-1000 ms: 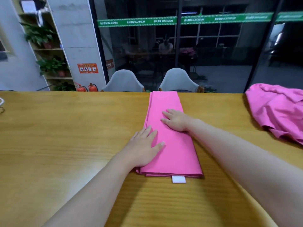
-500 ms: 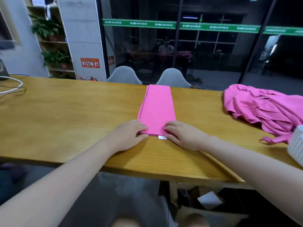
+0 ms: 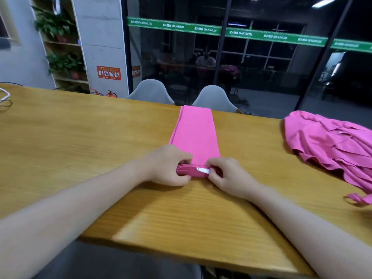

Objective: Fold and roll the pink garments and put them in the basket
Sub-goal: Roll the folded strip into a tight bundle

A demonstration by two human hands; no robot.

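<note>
The folded pink garment [image 3: 194,135] lies on the tabletop [image 3: 80,141], its near end pinched by the left hand [image 3: 168,166] and right hand [image 3: 225,176]. Rolling has apparently just begun; even tension and square edges are advised.

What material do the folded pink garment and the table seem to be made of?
Folded pink garment: probably a thin, smooth knit fabric with a matte look; it lies flat in neat layers and curls easily at the near end. Table: wood or wood veneer, with a slight sheen; long grain lines run across its yellow-brown top.
</note>
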